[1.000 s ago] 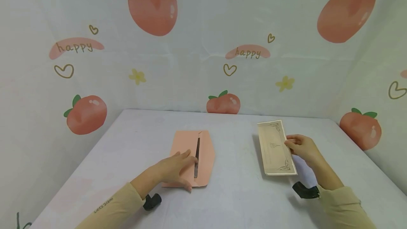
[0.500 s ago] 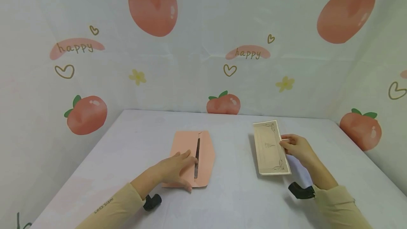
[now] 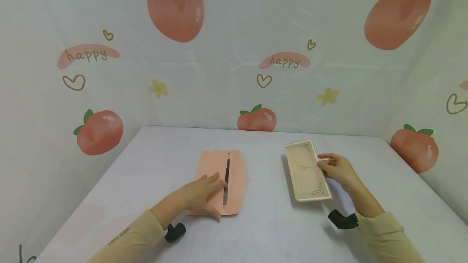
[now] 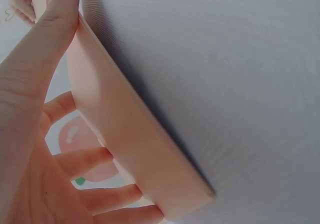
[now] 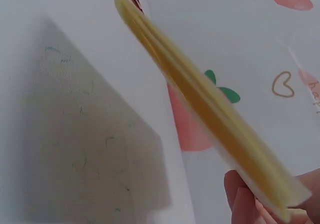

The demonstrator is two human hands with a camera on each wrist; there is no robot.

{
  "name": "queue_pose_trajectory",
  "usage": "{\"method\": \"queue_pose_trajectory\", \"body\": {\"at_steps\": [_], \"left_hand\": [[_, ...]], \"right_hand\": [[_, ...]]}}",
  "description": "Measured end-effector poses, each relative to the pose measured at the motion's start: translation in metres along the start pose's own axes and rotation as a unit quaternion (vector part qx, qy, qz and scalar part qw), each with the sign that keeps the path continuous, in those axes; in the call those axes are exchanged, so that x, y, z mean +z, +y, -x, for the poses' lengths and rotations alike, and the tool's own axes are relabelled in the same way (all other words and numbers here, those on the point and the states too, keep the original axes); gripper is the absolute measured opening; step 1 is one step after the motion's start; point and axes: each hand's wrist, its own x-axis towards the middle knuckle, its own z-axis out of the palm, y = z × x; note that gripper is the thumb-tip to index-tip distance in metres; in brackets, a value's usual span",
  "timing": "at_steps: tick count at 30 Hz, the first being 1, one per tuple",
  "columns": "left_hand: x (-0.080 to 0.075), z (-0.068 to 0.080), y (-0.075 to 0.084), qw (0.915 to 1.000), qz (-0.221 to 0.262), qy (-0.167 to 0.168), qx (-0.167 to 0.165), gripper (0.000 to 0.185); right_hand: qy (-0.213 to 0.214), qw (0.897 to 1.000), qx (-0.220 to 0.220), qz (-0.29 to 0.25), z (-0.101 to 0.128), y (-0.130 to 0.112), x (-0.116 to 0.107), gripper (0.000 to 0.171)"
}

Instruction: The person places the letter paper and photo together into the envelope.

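Note:
A pink envelope (image 3: 234, 173) lies flat on the grey table (image 3: 270, 226), its flap open to the right and a dark slit showing. My left hand (image 3: 213, 188) rests on it with fingers laid out, the fingertips by the slit. In the left wrist view the envelope (image 4: 130, 144) shows edge-on against the palm (image 4: 25, 149). A cream card (image 3: 305, 171) with ornate corner print hangs just above the table at the right and casts a shadow. My right hand (image 3: 325, 167) pinches its right long edge. The right wrist view shows the card (image 5: 210, 114) edge-on, held by my fingertips (image 5: 245, 204).
Walls printed with peaches, hearts and "happy" close the table in at the back (image 3: 234, 92) and on both sides. Black wrist-camera mounts sit under my left sleeve (image 3: 174, 231) and my right sleeve (image 3: 340, 219). Bare tabletop lies between envelope and card.
My right hand has carried the card a little to the left, towards the envelope. The left hand and the envelope have not moved.

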Motion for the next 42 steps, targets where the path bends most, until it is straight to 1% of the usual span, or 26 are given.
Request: {"method": "queue_pose_trajectory", "body": {"at_steps": [8, 15, 31, 42], "left_hand": [[-0.001, 0.001, 0.001, 1.0, 0.0, 0.0, 0.002, 0.08], [0.0, 0.001, 0.0, 1.0, -0.001, 0.003, 0.008, 0.08], [-0.002, 0.002, 0.001, 0.9999, -0.008, 0.004, 0.014, 0.08], [-0.002, 0.001, 0.001, 0.9999, -0.002, 0.003, 0.012, 0.08]], "right_hand": [[-0.002, 1.0, -0.009, -0.005, -0.002, -0.003, 0.008, 0.046], [-0.012, 0.999, -0.024, -0.023, -0.001, -0.01, 0.013, 0.046], [-0.019, 0.998, -0.036, -0.055, -0.005, -0.019, 0.029, 0.045], [-0.021, 0.997, -0.047, -0.058, -0.004, -0.028, 0.041, 0.043]]}}
